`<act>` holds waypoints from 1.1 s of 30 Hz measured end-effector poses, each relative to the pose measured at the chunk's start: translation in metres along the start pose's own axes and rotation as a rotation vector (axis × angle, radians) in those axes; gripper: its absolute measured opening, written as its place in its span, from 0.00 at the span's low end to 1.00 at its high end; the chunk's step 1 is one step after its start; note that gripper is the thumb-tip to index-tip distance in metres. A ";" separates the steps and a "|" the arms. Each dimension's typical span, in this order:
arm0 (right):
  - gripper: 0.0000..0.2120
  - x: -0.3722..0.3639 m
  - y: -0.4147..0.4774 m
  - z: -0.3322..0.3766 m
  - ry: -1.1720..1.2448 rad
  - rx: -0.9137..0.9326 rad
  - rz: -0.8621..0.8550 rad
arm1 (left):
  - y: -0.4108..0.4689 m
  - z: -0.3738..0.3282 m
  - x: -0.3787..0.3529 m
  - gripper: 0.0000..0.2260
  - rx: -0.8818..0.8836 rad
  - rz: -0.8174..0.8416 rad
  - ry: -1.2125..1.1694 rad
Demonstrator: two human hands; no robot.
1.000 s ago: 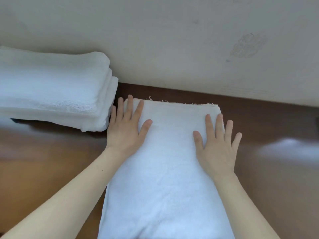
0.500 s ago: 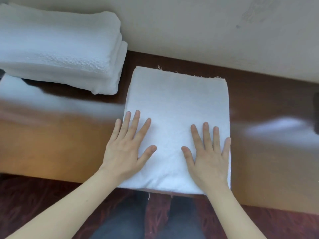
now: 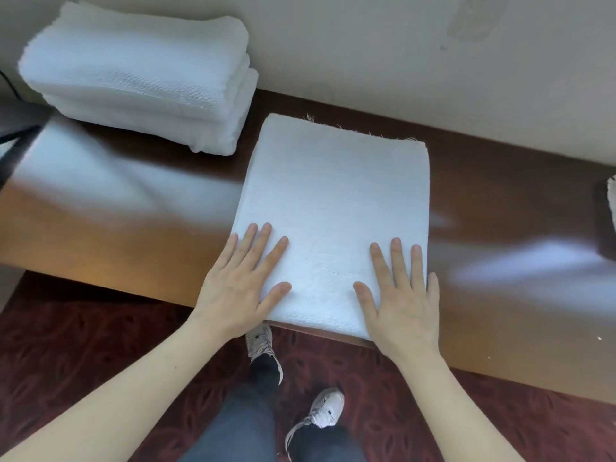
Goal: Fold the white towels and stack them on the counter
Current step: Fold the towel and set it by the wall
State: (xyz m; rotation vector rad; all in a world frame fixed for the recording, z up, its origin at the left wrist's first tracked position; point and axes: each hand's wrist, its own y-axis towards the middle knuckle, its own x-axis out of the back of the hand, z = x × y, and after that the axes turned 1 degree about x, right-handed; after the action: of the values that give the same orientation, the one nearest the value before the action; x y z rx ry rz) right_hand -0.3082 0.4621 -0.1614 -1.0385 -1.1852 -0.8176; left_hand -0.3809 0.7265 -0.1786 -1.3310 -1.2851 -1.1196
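Observation:
A folded white towel (image 3: 333, 201) lies flat on the brown wooden counter (image 3: 140, 228), its near edge at the counter's front edge and its frayed far edge close to the wall. My left hand (image 3: 241, 283) rests flat on the towel's near left corner, fingers straight and spread. On the near right corner lies my right hand (image 3: 401, 295), palm down, fingers straight. A stack of folded white towels (image 3: 140, 75) stands at the back left of the counter, against the wall.
A cream wall (image 3: 366, 51) runs along the back of the counter. A bit of white cloth (image 3: 611, 201) shows at the right edge. Below the counter front are red patterned carpet (image 3: 83, 345) and my legs and white shoes (image 3: 325, 411).
Both hands have slid from the towel's far end back to its near end, staying flat on it. The view has tilted down, so the counter's front edge and the floor now show.

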 end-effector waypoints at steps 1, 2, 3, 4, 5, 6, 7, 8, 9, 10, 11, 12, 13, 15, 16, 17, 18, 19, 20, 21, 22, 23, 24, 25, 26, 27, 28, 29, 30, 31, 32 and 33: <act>0.32 -0.002 -0.004 0.001 0.000 0.012 -0.002 | -0.006 -0.006 -0.002 0.31 -0.004 -0.008 0.002; 0.33 -0.003 -0.008 0.002 0.001 0.027 0.001 | -0.011 -0.012 -0.004 0.32 -0.013 -0.017 -0.002; 0.33 -0.004 -0.014 0.003 -0.002 0.050 0.004 | -0.017 -0.018 -0.007 0.33 -0.026 -0.025 -0.006; 0.33 -0.006 -0.019 0.004 -0.009 0.078 0.007 | -0.023 -0.024 -0.010 0.34 -0.042 -0.032 -0.006; 0.33 -0.009 -0.025 0.003 -0.014 0.104 0.006 | -0.028 -0.028 -0.014 0.36 -0.059 -0.039 0.000; 0.34 -0.011 -0.030 0.003 -0.014 0.123 -0.001 | -0.034 -0.031 -0.017 0.38 -0.073 -0.045 0.014; 0.35 -0.013 -0.034 0.001 -0.009 0.137 -0.008 | -0.038 -0.033 -0.020 0.39 -0.084 -0.052 0.030; 0.36 -0.015 -0.038 0.000 -0.005 0.150 -0.015 | -0.043 -0.034 -0.023 0.40 -0.092 -0.066 0.047; 0.38 -0.017 -0.042 -0.001 -0.005 0.161 -0.022 | -0.045 -0.034 -0.025 0.41 -0.099 -0.088 0.061; 0.41 -0.020 -0.047 -0.002 -0.006 0.172 -0.027 | -0.048 -0.034 -0.027 0.42 -0.108 -0.107 0.072; 0.43 -0.021 -0.050 -0.003 -0.010 0.182 -0.034 | -0.050 -0.034 -0.029 0.43 -0.117 -0.123 0.082; 0.45 -0.023 -0.052 -0.003 -0.017 0.190 -0.041 | -0.051 -0.033 -0.030 0.44 -0.123 -0.139 0.092; 0.47 -0.025 -0.054 -0.004 -0.028 0.195 -0.046 | -0.052 -0.033 -0.031 0.44 -0.125 -0.158 0.096; 0.50 -0.027 -0.054 -0.006 -0.074 0.210 -0.045 | -0.052 -0.034 -0.032 0.44 -0.121 -0.204 0.098; 0.51 -0.028 -0.053 -0.007 -0.097 0.218 -0.046 | -0.051 -0.035 -0.032 0.43 -0.117 -0.227 0.101; 0.52 -0.028 -0.052 -0.008 -0.114 0.225 -0.050 | -0.050 -0.035 -0.031 0.42 -0.116 -0.250 0.110; 0.53 -0.028 -0.053 -0.009 -0.126 0.236 -0.056 | -0.049 -0.036 -0.030 0.40 -0.113 -0.270 0.122; 0.52 -0.029 -0.052 -0.010 -0.137 0.246 -0.067 | -0.048 -0.037 -0.029 0.39 -0.111 -0.291 0.133; 0.52 -0.029 -0.053 -0.011 -0.146 0.255 -0.083 | -0.047 -0.038 -0.028 0.37 -0.111 -0.310 0.139; 0.50 -0.029 -0.053 -0.012 -0.161 0.262 -0.098 | -0.047 -0.039 -0.028 0.36 -0.110 -0.329 0.143; 0.49 -0.028 -0.053 -0.013 -0.182 0.269 -0.110 | -0.047 -0.040 -0.027 0.35 -0.112 -0.344 0.148; 0.48 -0.027 -0.054 -0.014 -0.201 0.276 -0.120 | -0.047 -0.040 -0.026 0.34 -0.117 -0.359 0.152; 0.47 -0.027 -0.054 -0.014 -0.213 0.284 -0.131 | -0.047 -0.040 -0.025 0.33 -0.125 -0.370 0.155; 0.46 -0.025 -0.054 -0.015 -0.212 0.293 -0.143 | -0.046 -0.040 -0.023 0.32 -0.133 -0.377 0.154; 0.45 -0.023 -0.054 -0.016 -0.203 0.304 -0.154 | -0.046 -0.039 -0.021 0.31 -0.143 -0.379 0.150; 0.44 -0.021 -0.054 -0.017 -0.190 0.316 -0.163 | -0.045 -0.039 -0.019 0.30 -0.157 -0.383 0.145; 0.43 -0.018 -0.055 -0.017 -0.174 0.329 -0.167 | -0.044 -0.038 -0.016 0.28 -0.177 -0.391 0.140; 0.42 -0.015 -0.056 -0.017 -0.151 0.340 -0.163 | -0.043 -0.038 -0.012 0.26 -0.201 -0.398 0.130; 0.40 -0.011 -0.055 -0.018 -0.126 0.348 -0.148 | -0.042 -0.037 -0.008 0.25 -0.225 -0.393 0.111; 0.39 -0.006 -0.054 -0.018 -0.107 0.350 -0.117 | -0.041 -0.036 -0.002 0.23 -0.241 -0.370 0.090; 0.39 -0.001 -0.051 -0.018 -0.099 0.342 -0.067 | -0.039 -0.036 0.004 0.22 -0.231 -0.295 0.067; 0.38 0.005 -0.048 -0.018 -0.097 0.333 -0.007 | -0.035 -0.035 0.013 0.24 -0.173 -0.151 0.045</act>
State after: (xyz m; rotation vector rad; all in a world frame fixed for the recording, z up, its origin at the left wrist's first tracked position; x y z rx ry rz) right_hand -0.3451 0.4294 -0.1475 -0.8062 -1.3549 -0.5557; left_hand -0.4160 0.6935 -0.1600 -1.3431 -1.2964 -1.3842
